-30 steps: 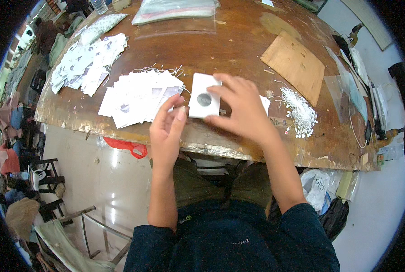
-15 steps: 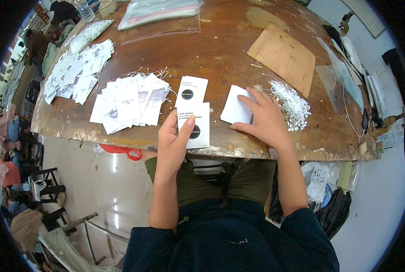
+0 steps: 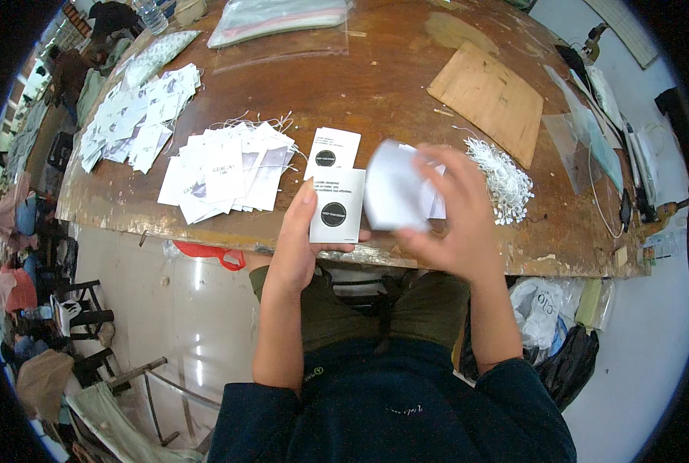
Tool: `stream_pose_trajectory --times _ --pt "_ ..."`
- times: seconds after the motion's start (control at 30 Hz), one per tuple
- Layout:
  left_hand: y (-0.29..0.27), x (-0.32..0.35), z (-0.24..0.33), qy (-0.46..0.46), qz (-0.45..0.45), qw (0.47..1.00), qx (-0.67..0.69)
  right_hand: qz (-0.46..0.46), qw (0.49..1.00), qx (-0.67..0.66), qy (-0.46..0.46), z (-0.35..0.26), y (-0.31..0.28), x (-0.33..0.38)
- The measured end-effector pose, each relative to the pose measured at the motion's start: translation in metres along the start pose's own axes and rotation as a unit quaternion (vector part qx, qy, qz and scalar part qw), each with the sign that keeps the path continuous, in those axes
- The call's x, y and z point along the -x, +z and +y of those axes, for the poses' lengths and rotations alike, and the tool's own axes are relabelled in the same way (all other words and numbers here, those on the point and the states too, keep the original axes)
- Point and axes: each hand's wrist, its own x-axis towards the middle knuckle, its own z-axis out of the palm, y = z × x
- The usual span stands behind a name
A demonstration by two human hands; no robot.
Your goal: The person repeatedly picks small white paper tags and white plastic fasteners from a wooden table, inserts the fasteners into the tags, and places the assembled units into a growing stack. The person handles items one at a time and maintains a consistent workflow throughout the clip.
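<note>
The left hand [image 3: 300, 241] pinches a printed card [image 3: 335, 208], thumb at its left edge and fingers beneath, the tips showing below its lower edge. The card is a flat, smooth white rectangle with small dark print and a round black disc. Just right of it, the right hand [image 3: 462, 220] has thumb and fingers closed on a white card [image 3: 395, 189], smeared by motion and seemingly bowed; the blur hides the exact contact. White cards [image 3: 439, 207] lie partly covered behind these right fingers. Just beyond the left fingers, a second disc card [image 3: 331, 147] lies on the desk [image 3: 391, 85], whose brown wood is worn, stained and chipped along its edge.

Right of the right fingers sits a tangled heap of thin white strings [image 3: 499, 185] with small tips; beyond it lies a plain, rectangular wooden board [image 3: 487, 100]. Left of the left fingers, a loose pile of white tags [image 3: 229, 166] spreads with thin cords looping out, and farther left is another tag pile [image 3: 140, 119].

Beyond that lies a plump, patterned pouch [image 3: 159, 58], its contents hidden. Farthest ahead of the fingers, glossy clear plastic bags [image 3: 279, 19] lie stacked flat, near a transparent bottle [image 3: 150, 15].
</note>
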Motion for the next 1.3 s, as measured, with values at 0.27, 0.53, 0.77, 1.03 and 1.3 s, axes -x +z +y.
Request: stream_pose_trajectory --times 0.27,0.53,0.77,1.03,1.3 --pt "0.006 0.016 -0.012 0.0 -0.041 0.998 -0.04 -0.089 0.993 -0.055 -0.06 -0.024 0.04 -0.007" --pt "0.02 0.01 -0.012 0.028 0.014 0.999 -0.042 0.029 0.839 -0.423 0.341 -0.027 0.052 0.002" --pt "0.021 0.011 -0.012 0.052 0.026 0.995 -0.081 0.083 0.793 -0.483 0.361 -0.031 0.055 0.002" --pt "0.018 0.009 -0.015 0.053 0.036 0.992 -0.106 0.079 0.785 -0.503 0.352 -0.033 0.056 -0.006" --pt "0.025 0.008 -0.015 0.065 0.06 0.992 -0.094 0.085 0.774 -0.524 0.345 -0.027 0.065 0.002"
